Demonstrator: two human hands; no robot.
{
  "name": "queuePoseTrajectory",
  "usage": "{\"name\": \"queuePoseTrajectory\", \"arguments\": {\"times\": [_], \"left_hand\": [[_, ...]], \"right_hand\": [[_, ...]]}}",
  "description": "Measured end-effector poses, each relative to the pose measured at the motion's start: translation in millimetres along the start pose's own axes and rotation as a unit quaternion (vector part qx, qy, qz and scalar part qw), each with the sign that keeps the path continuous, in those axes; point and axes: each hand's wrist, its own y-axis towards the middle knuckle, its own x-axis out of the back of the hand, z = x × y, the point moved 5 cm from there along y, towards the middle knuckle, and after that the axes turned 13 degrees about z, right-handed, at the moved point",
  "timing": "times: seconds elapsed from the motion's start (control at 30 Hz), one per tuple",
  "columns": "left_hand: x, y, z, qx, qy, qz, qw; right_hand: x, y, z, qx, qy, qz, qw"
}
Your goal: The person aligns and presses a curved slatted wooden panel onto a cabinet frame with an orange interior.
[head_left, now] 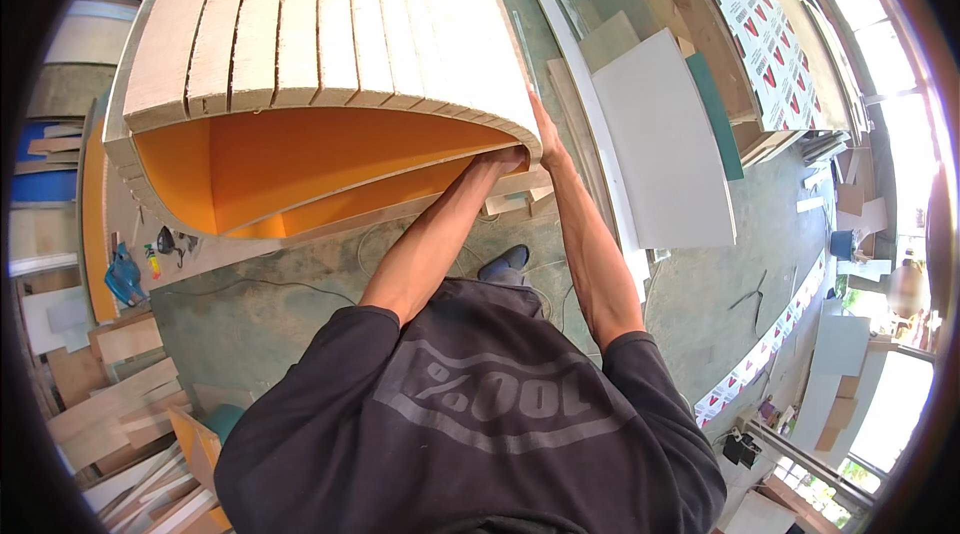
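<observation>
In front of me lies a large curved plywood shell (290, 24), its pale outer face scored with several long parallel cuts. Its near end is uncovered and shows an orange lining (290, 149) with a thin curved divider. My left hand (508, 158) reaches inside at the right-hand end, against the inner corner; its fingers are hidden there. Outside that same rounded corner, my right hand (546, 139) presses on the shell with its fingers stretched flat along the side. The shell's wall stands between the two hands.
Left, a board bears a blue power tool (124, 276) and a small yellow-green bottle (152, 262). Wood offcuts (125, 414) pile lower left. Right of the shell are a white panel (665, 144) and a patterned sheet-covered structure (770, 44). A cable (270, 282) crosses the floor.
</observation>
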Motion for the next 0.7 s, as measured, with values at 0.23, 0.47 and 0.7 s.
{"name": "queuePoseTrajectory", "arguments": {"times": [0.23, 0.47, 0.7], "left_hand": [[3.8, 2.5, 11.2, -0.005, 0.049, 0.022, 0.999], [-3.0, 12.5, 1.8, -0.034, 0.111, -0.080, 0.990], [-0.3, -2.3, 11.1, -0.036, 0.051, -0.096, 0.993]], "right_hand": [[15.5, 7.4, -16.5, -0.045, -0.013, -0.004, 0.999], [-15.0, -4.7, 28.1, 0.029, 0.050, 0.035, 0.998], [6.7, 5.5, -1.3, -0.042, -0.084, 0.019, 0.995]]}}
